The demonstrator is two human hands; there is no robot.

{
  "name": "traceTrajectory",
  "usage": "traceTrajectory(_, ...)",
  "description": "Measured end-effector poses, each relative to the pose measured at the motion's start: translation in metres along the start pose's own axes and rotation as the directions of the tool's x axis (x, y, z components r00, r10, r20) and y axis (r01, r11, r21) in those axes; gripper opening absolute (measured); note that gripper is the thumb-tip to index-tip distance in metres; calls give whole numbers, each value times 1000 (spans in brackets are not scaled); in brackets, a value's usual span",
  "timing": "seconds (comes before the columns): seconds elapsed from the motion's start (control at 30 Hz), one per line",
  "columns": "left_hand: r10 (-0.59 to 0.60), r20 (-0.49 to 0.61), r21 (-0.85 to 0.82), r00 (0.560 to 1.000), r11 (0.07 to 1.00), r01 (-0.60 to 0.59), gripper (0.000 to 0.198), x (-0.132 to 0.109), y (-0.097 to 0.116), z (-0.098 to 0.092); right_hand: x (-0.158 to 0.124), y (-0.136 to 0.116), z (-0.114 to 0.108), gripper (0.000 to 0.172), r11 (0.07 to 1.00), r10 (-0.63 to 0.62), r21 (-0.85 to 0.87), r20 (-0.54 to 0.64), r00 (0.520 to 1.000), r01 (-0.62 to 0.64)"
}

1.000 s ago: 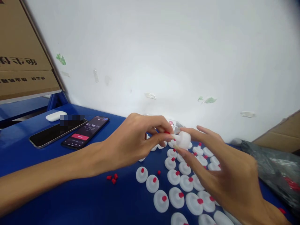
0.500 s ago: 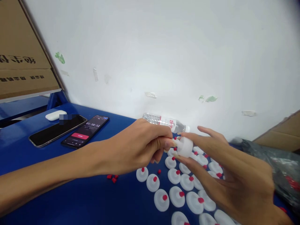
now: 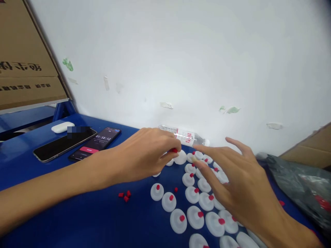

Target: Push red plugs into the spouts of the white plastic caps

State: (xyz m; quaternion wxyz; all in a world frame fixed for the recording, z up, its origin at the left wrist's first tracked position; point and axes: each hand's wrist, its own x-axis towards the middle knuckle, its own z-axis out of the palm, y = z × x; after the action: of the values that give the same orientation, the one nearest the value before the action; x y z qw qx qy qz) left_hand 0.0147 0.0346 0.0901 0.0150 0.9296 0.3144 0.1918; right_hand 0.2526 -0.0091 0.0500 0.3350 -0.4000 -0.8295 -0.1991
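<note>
Between the thumb and fingers of my left hand [image 3: 150, 155] is the red tip of a white nozzle cap [image 3: 181, 157]. The cap's round white base shows just beyond my fingertips, low over the table; whether it touches the surface I cannot tell. My right hand [image 3: 238, 179] is open and holds nothing, its thumb and forefinger apart above the other caps. Many white caps with red tips [image 3: 178, 221] lie in loose rows below and between my hands. A few loose red tips [image 3: 126, 198] lie below my left wrist, and a single red tip [image 3: 176, 189] sits among the caps.
A clear water bottle [image 3: 185, 136] lies by the wall behind my hands. Two phones, one dark [image 3: 64, 144] and one with a lit timer [image 3: 97, 143], and a white case [image 3: 62, 127] sit at left. A grey plastic bag [image 3: 292, 186] lies right. Cardboard [image 3: 26, 44] stands left.
My left hand has moved left and down with the nozzle cap, away from my right hand. My right hand, whose fingers were around the cap's base, has let go.
</note>
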Motion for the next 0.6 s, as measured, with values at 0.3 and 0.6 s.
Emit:
traceTrajectory(0.3, 60, 249, 162, 967, 981, -103, 13, -5, -1, 36, -6, 8, 10, 19, 996, 71, 50, 149, 986, -79)
traceTrajectory(0.6, -150, 302, 307, 941, 950, 53, 13, -13, -14, 23, -5, 4, 10, 28, 989, 88, 93, 227, 970, -112)
